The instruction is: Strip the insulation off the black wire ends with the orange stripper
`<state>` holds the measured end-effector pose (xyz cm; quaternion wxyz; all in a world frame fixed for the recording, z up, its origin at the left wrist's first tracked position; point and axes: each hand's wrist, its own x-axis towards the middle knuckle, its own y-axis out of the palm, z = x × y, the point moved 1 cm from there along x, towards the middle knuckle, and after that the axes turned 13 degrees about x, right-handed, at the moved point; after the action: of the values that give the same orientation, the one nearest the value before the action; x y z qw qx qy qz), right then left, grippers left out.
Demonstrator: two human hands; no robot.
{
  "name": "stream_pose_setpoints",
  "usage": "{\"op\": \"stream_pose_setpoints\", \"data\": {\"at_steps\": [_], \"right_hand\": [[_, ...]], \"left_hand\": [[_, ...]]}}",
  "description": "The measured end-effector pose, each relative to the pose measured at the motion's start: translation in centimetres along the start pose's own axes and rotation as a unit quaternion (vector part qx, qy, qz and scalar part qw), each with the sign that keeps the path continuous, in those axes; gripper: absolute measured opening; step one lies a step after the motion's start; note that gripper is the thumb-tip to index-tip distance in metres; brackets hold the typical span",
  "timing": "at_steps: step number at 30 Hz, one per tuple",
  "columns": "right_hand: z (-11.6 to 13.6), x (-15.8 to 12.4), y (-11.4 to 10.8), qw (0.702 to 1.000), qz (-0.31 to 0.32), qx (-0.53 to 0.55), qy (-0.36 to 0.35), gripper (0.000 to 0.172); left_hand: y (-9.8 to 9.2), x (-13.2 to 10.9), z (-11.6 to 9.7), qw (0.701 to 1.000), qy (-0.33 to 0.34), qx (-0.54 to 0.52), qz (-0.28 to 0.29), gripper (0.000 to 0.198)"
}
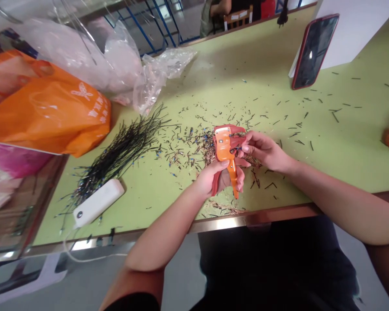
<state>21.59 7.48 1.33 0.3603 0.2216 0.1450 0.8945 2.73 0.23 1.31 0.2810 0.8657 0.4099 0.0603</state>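
My left hand (pixel 218 176) is wrapped round the handles of an orange and red wire stripper (pixel 223 144), whose head points away from me above the table's front part. At the tool's right side, my right hand (pixel 262 149) is closed in a pinch at its jaws. A small dark piece with a bit of blue shows between the fingertips, probably a wire end, mostly hidden. Beneath and around the tool lie many short black wire scraps (pixel 178 151) and copper-coloured strands (pixel 222 208). A bundle of long black wires (pixel 123 147) with blue ends rests to the left.
A white power bank (pixel 99 202) with a cable sits by the bundle. Orange bag (pixel 48 108) and clear plastic bags (pixel 152 73) occupy the left and back. A red-edged phone (pixel 315 52) leans on a white box (pixel 359 30). Behind the table is a person's arm (pixel 221 7).
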Motion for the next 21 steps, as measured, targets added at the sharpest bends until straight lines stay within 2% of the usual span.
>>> {"op": "stream_pose_setpoints", "data": {"at_steps": [7,12,21], "right_hand": [[0.24,-0.22,0.57,0.999,0.005,0.043,0.033,0.017],[0.22,-0.16,0.29,0.999,0.022,0.023,0.031,0.017],[0.23,-0.19,0.50,0.999,0.012,-0.019,0.027,0.017]], "left_hand": [[-0.07,-0.06,0.19,0.998,0.007,0.055,0.037,0.043],[0.01,-0.13,0.07,0.997,-0.001,0.048,0.054,0.038],[0.01,-0.01,0.42,0.999,-0.011,0.037,-0.004,0.037]]}}
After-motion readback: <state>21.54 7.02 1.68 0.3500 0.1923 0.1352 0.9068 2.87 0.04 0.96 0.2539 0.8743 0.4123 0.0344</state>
